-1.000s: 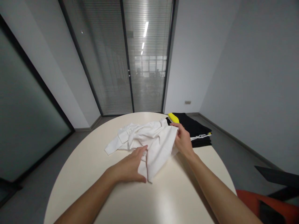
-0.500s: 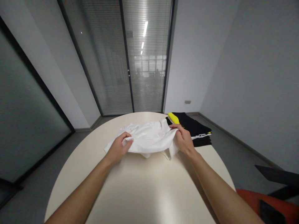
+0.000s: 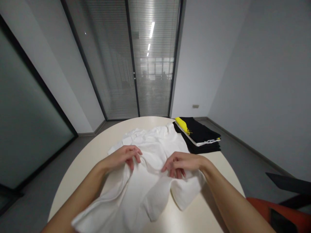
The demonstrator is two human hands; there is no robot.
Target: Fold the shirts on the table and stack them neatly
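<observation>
Forearms angled inward — left hand [image 3: 122,156], right hand [image 3: 186,161] palm-down, fingers curled; each grip pinching white shirt [image 3: 155,145].

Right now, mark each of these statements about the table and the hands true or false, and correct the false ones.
1. The left hand and the right hand both grip the white shirt. True.
2. The white shirt is folded into a neat square. False: it lies spread out and rumpled, reaching the near edge.
3. A folded black stack with yellow on it lies at the far right of the table. True.
4. The right hand rests on the black stack. False: it is on the white shirt, apart from the stack.
5. The table is dark and square. False: it is cream and round.
</observation>
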